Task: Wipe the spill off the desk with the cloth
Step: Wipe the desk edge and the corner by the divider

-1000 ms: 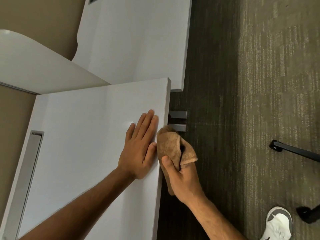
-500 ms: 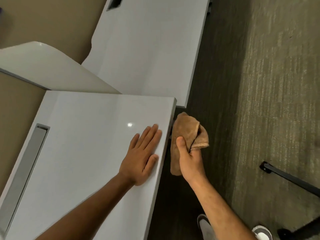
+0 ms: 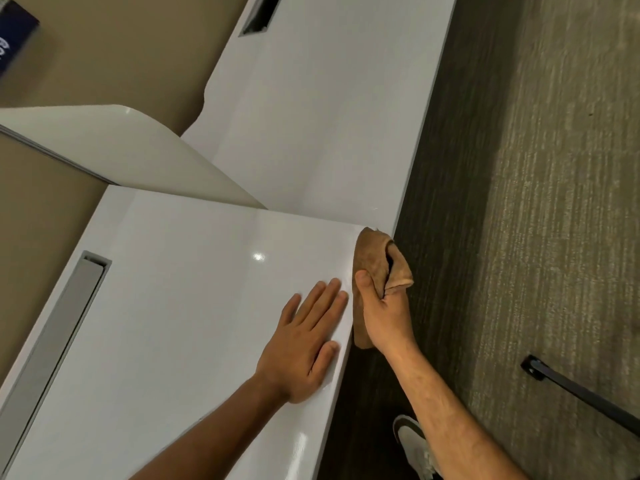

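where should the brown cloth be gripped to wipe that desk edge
Probably around its bunched middle, coming from the aisle side of the desk. The brown cloth is crumpled and lies against the desk's front edge, one end hanging below the hand. The right hand already grips it there, thumb on top, while the left hand rests flat on the desk.

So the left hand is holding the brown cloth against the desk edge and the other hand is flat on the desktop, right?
Not quite. In the head view the right hand grips the brown cloth against the desk edge; the left hand lies flat on the desktop.
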